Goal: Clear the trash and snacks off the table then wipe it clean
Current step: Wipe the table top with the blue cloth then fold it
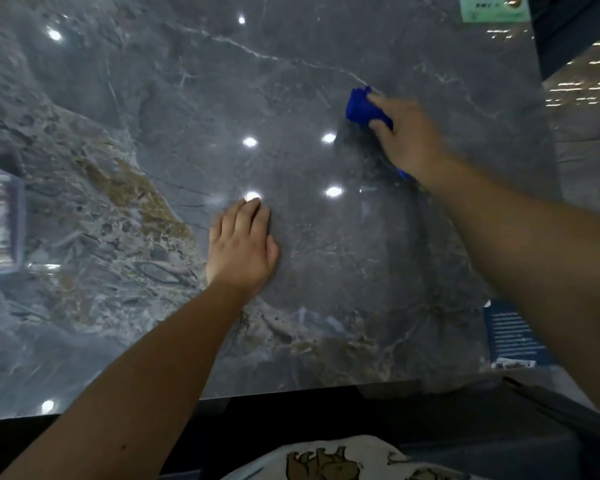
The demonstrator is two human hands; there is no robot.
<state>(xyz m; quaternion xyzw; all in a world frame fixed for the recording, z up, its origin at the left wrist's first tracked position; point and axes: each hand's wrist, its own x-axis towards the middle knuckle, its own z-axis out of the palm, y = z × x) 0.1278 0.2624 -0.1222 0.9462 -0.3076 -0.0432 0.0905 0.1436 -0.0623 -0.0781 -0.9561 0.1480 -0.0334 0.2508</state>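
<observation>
A glossy grey marble table [160, 98] fills the view. My right hand [409, 136] presses a blue cloth [361, 107] flat against the tabletop at the right of centre, with fingers spread over it and a bit of blue showing under the wrist. My left hand [241, 247] lies flat on the bare marble near the middle, fingers straight and together, holding nothing. No trash or snacks show on the surface.
A clear plastic box [0, 216] stands at the left edge. A green label [492, 8] sits at the far right corner and a dark blue printed card [513, 334] lies at the near right. The table's front edge [222, 396] runs close to me.
</observation>
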